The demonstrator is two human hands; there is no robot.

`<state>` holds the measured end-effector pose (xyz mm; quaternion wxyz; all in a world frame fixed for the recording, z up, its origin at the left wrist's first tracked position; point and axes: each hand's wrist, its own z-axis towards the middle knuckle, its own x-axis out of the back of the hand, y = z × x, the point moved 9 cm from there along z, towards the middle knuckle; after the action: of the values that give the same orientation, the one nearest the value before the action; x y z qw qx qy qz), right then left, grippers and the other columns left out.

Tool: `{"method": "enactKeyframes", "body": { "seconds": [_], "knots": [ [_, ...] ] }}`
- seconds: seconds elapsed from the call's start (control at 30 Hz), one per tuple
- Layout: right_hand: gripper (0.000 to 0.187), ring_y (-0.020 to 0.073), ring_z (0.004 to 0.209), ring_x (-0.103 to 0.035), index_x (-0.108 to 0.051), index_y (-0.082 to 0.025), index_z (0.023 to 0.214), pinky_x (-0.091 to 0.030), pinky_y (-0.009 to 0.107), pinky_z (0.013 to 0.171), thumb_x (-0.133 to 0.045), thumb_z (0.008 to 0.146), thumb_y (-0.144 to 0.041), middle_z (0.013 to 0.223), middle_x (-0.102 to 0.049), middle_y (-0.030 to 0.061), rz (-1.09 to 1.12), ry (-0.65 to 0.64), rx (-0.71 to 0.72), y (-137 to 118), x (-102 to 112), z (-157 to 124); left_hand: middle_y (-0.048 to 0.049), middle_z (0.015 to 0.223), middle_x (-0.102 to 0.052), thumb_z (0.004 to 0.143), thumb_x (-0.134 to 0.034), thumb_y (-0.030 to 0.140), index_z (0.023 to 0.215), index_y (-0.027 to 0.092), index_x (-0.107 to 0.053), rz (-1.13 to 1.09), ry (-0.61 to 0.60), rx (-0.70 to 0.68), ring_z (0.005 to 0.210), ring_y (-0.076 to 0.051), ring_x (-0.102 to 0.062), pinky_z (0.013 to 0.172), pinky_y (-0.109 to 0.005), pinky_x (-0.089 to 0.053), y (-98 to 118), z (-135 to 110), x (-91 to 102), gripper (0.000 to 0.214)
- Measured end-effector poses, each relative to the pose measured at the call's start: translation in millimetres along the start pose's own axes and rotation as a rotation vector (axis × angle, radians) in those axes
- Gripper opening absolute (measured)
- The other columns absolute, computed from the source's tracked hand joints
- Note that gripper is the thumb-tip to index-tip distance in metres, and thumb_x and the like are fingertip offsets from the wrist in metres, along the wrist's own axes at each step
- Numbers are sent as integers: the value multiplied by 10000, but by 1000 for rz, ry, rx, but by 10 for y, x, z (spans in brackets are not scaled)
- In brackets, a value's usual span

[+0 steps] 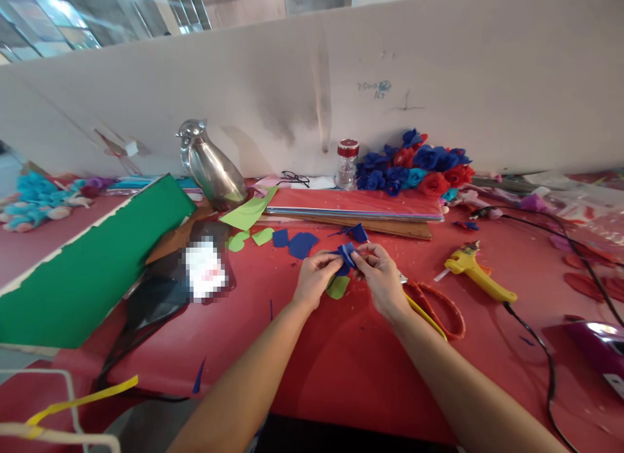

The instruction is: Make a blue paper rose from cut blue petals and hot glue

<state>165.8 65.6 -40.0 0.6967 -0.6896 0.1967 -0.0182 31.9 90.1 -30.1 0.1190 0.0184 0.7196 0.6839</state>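
Note:
Between the fingertips of both hands is a small blue paper flower, its petals folded close together. My left hand pinches it from the left, and my right hand pinches it from the right. Just below the flower a light green paper leaf shows, partly covered by the fingers. Cut blue paper petals and green paper leaves lie on the red table to the left. Scissors with red and yellow handles rest by my right wrist, partly hidden by it.
A yellow glue gun with a black cord lies right. Behind stand a steel jug, a red-lidded glass jar and a heap of blue and red paper flowers. Stacked paper sheets lie before them; a green board is left.

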Motion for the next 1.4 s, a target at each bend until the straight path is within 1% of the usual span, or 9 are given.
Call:
{"method": "enactKeyframes", "body": {
  "seconds": [0.33,0.5,0.63,0.77,0.87,0.93,1.1,1.3,1.4],
  "knots": [
    [219,99,482,-502,-564,-201,774,-391,224,458,-641,723,-399,610,-570,-37,-165,-49,149,-76,-35,-1,-28,731,-663,633,-687,306,648,159,-710,-11,50,-7,706,-151,-573,694,-268,-428,3,4,42,150],
    [245,134,580,-570,-612,-185,813,-457,258,554,-620,744,-420,700,-634,11,-239,-59,158,-108,-73,-46,-12,688,-635,632,-661,250,624,154,-688,32,56,-13,657,-131,-553,649,-249,-419,14,15,52,100],
    [297,180,682,-622,-648,-170,865,-484,296,635,-660,706,-420,788,-678,54,-293,-67,158,-141,-110,-79,1,672,-599,627,-646,239,598,154,-659,25,66,-40,629,-114,-521,609,-231,-403,38,25,69,91],
    [265,164,616,-598,-645,-166,817,-468,284,599,-632,718,-413,673,-659,29,-236,83,148,-155,69,-29,23,601,-551,629,-642,247,576,160,-631,67,99,-64,583,-102,-471,574,-224,-371,55,28,106,102],
    [277,155,608,-587,-644,-160,829,-463,280,596,-622,722,-414,669,-659,26,-201,213,158,-171,224,-7,18,613,-570,639,-645,262,590,164,-642,85,130,-72,613,-113,-486,602,-231,-379,58,28,138,109],
    [279,167,647,-604,-658,-157,834,-474,295,631,-623,721,-409,720,-678,44,-257,183,175,-179,188,-9,7,653,-599,645,-653,280,623,164,-662,83,126,-64,648,-124,-510,627,-238,-391,48,31,133,118],
    [260,203,733,-642,-691,-159,848,-500,324,694,-619,728,-378,844,-703,80,-443,-9,217,-155,-79,-76,-9,695,-624,671,-646,301,640,163,-670,107,84,-82,683,-135,-543,661,-248,-415,54,41,99,143],
    [259,215,698,-654,-701,-154,821,-506,325,666,-593,727,-370,779,-716,69,-457,11,183,-148,-51,-80,-13,715,-599,730,-603,301,659,156,-643,197,14,-137,686,-135,-537,659,-247,-421,87,48,62,166],
    [271,217,715,-661,-701,-153,837,-510,321,677,-609,712,-375,809,-722,71,-394,-22,155,-128,-74,-79,-16,727,-582,765,-568,289,666,158,-628,278,-5,-196,704,-138,-535,667,-247,-415,143,40,49,175]
  ]
}}
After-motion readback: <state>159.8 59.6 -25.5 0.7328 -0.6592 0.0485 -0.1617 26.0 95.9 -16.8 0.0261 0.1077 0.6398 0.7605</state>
